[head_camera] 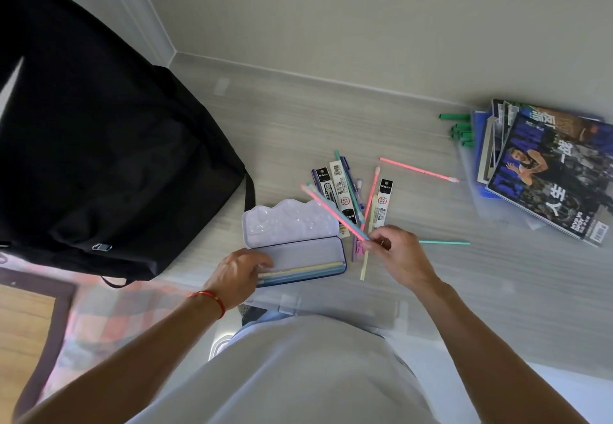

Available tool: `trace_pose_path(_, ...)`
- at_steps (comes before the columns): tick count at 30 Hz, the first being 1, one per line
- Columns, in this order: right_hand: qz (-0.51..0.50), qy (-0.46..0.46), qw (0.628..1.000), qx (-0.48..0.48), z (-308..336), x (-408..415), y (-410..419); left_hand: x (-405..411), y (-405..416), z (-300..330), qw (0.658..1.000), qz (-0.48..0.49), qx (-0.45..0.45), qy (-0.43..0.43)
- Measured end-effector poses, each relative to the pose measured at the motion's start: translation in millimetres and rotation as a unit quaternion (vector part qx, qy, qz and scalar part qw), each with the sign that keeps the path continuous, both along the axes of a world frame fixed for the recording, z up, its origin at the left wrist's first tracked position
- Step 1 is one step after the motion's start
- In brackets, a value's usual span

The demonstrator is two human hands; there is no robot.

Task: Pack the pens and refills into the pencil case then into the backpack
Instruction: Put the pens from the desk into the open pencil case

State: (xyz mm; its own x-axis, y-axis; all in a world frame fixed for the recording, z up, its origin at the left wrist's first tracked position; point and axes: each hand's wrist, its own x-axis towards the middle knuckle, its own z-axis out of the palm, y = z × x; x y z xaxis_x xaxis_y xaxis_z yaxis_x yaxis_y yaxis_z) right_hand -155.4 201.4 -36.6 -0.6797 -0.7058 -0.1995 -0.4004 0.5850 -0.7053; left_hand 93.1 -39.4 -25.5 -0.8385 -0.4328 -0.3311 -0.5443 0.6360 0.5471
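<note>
Lilac metal, the open pencil case [300, 251] lies just in front of you on the desk [431, 291], pale pens already in its near tray, and your left hand [237, 274] rests curled on its left end. Just right of it, your right hand [396, 254] pinches a pink pen [326, 209] and a teal pen [335, 208] together, raised over the loose pens and packaged refills [345, 191] beyond the case. Farther right lies a stack of magazines [544, 171]; the black backpack [99, 145] stands to the far left.
</note>
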Motion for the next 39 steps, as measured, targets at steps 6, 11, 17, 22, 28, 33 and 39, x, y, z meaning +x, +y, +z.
trace_pose_path(6,0.09,-0.087,0.992,-0.004,8.9,27.4,-28.2,-13.8,2.3,15.9,0.995,0.062,0.023,0.081)
trace_pose_path(11,0.162,-0.101,0.981,0.027,4.0,67.1,-61.6,-41.2,19.7,23.2,0.842,0.301,0.435,0.106)
trace_pose_path(17,0.058,-0.138,0.984,-0.096,31.0,57.1,-77.2,-60.8,-1.3,41.8,0.978,0.068,0.193,0.043)
trace_pose_path(22,0.106,-0.116,0.972,-0.177,74.3,37.4,-97.2,-76.5,2.6,49.5,0.986,-0.146,-0.003,0.08)
trace_pose_path(28,0.056,-0.085,0.976,-0.19,55.2,37.7,-86.4,-73.3,-4.2,35.4,0.99,-0.106,-0.036,0.085)
trace_pose_path(33,-0.01,-0.147,0.98,-0.132,17.6,50.2,-66.3,-56.5,-2.7,17.3,0.996,-0.087,0.024,-0.003)
trace_pose_path(39,0.017,-0.076,0.994,-0.08,-2.9,49.7,-57.3,-47.2,4.2,3.2,0.997,-0.065,-0.029,-0.028)
